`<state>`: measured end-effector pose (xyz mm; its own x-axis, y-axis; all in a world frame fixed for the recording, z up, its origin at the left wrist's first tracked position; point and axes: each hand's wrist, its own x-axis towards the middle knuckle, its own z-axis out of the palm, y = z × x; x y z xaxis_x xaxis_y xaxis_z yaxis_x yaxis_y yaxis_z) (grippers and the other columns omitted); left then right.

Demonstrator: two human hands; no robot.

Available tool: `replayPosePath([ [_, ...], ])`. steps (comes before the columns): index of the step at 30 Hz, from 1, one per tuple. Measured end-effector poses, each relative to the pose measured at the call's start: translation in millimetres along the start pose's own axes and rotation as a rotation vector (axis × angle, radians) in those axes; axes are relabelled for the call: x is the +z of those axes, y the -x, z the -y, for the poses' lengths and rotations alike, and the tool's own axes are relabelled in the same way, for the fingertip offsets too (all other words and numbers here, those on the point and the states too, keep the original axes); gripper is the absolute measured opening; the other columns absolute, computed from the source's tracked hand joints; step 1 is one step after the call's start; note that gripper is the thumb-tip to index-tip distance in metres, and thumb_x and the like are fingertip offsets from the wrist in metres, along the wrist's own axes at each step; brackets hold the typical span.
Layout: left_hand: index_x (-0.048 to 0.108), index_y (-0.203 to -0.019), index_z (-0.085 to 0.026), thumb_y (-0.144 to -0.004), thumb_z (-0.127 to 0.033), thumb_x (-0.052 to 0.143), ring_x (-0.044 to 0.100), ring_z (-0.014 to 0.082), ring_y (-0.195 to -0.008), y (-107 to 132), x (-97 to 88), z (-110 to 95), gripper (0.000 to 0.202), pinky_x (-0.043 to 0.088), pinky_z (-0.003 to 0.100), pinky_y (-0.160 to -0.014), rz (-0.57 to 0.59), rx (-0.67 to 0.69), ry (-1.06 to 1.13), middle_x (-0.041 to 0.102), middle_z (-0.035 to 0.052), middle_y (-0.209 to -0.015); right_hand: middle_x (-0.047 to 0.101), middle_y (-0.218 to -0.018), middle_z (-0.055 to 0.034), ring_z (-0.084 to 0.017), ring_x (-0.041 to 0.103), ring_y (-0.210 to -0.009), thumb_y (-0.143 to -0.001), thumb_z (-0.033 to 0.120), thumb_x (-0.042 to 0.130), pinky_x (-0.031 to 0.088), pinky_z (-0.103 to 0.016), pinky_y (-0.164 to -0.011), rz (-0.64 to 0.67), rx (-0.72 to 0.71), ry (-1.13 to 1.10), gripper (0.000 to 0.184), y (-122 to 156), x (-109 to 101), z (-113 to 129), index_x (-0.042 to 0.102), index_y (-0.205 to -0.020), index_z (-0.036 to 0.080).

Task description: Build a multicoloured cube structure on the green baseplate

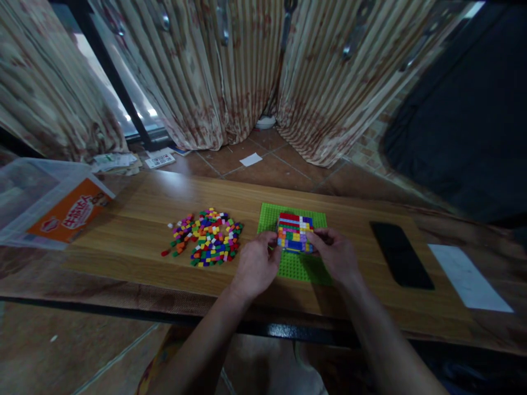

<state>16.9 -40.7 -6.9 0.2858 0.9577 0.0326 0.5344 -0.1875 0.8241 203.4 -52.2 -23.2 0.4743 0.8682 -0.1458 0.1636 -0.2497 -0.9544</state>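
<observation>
A block of many-coloured toy bricks point(295, 232), with red rows at its far side and blue at its near side, is between my hands above the green studded baseplate point(302, 269). My left hand point(257, 263) grips its left edge with thumb and fingers. At its right edge, my right hand point(335, 254) closes its fingers on the same block. Whether the block rests on the baseplate or is lifted from it, I cannot tell. Left of the baseplate lies a loose pile of small coloured bricks point(216, 236).
On the wooden board point(144, 206), a black flat slab point(401, 254) lies at the right, beside a white sheet of paper point(469, 277). A clear plastic box point(53, 170) with an orange label stands at the left end. Curtains point(247, 71) hang beyond the table.
</observation>
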Motion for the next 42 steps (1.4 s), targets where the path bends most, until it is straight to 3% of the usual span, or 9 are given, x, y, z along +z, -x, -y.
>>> replayPosePath([
  [6,0.065,-0.103,-0.018,-0.086,-0.019,0.055,0.069,0.0171,-0.083,0.5,-0.6,1.0,0.019,0.055,0.029,-0.076,0.018,0.008,0.010,0.074,0.0055,-0.099,0.069,-0.067,-0.0040,-0.014,0.060,-0.055,-0.068,0.067,0.069,0.049,-0.025,-0.049,0.034,0.023,-0.071,0.052,-0.1,-2.5,1.0,0.068,-0.077,0.016],
  [11,0.062,-0.110,-0.018,-0.082,-0.014,0.057,0.070,0.0168,-0.088,-0.8,5.9,4.2,0.029,0.056,0.027,-0.078,0.026,0.019,0.100,0.071,0.0069,-0.104,0.072,-0.071,-0.0061,-0.018,0.064,-0.059,-0.073,0.071,0.063,0.053,-0.028,-0.054,0.024,-0.019,-0.048,0.054,-0.2,0.9,0.3,0.069,-0.077,0.017],
  [16,0.055,-0.125,-0.014,-0.080,-0.013,0.059,0.069,0.0167,-0.089,-0.4,8.9,2.5,0.045,0.057,0.028,-0.080,0.048,-0.006,0.164,0.066,0.0128,-0.116,0.073,-0.073,-0.0066,-0.021,0.067,-0.065,-0.073,0.067,0.064,0.056,-0.032,-0.060,-0.032,-0.020,-0.054,0.051,-3.3,4.1,-3.0,0.071,-0.082,0.017],
  [24,0.058,-0.120,-0.015,-0.081,-0.018,0.057,0.067,0.0197,-0.093,2.4,10.3,5.8,0.040,0.055,0.033,-0.086,0.042,0.021,0.114,0.065,0.0115,-0.113,0.073,-0.074,-0.0066,-0.021,0.068,-0.067,-0.074,0.062,0.064,0.058,-0.034,-0.063,-0.029,-0.038,-0.005,0.049,-2.2,4.9,-1.4,0.072,-0.087,0.015],
  [29,0.059,-0.120,-0.016,-0.081,-0.022,0.057,0.066,0.0205,-0.090,3.1,8.4,3.4,0.039,0.055,0.033,-0.083,0.040,0.008,0.094,0.067,0.0111,-0.111,0.072,-0.072,-0.0043,-0.020,0.068,-0.066,-0.076,0.056,0.063,0.056,-0.031,-0.061,-0.046,-0.031,0.037,0.039,-1.4,5.4,0.8,0.073,-0.084,0.018],
  [39,0.064,-0.116,-0.018,-0.080,-0.021,0.059,0.067,0.0177,-0.077,7.2,-0.5,0.8,0.036,0.055,0.029,-0.074,0.084,0.021,0.130,0.073,0.0055,-0.098,0.073,-0.072,-0.0033,-0.021,0.067,-0.067,-0.076,0.054,0.064,0.055,-0.031,-0.061,-0.066,-0.019,0.109,0.038,-2.9,4.1,2.3,0.074,-0.086,0.018],
  [42,0.064,-0.118,-0.018,-0.083,-0.022,0.057,0.068,0.0165,-0.080,2.8,-7.9,5.9,0.036,0.054,0.028,-0.077,0.031,0.022,0.160,0.074,0.0054,-0.101,0.073,-0.072,-0.0037,-0.020,0.067,-0.065,-0.076,0.050,0.065,0.056,-0.031,-0.062,-0.070,-0.013,0.089,0.035,-1.8,5.0,4.8,0.074,-0.087,0.017],
])
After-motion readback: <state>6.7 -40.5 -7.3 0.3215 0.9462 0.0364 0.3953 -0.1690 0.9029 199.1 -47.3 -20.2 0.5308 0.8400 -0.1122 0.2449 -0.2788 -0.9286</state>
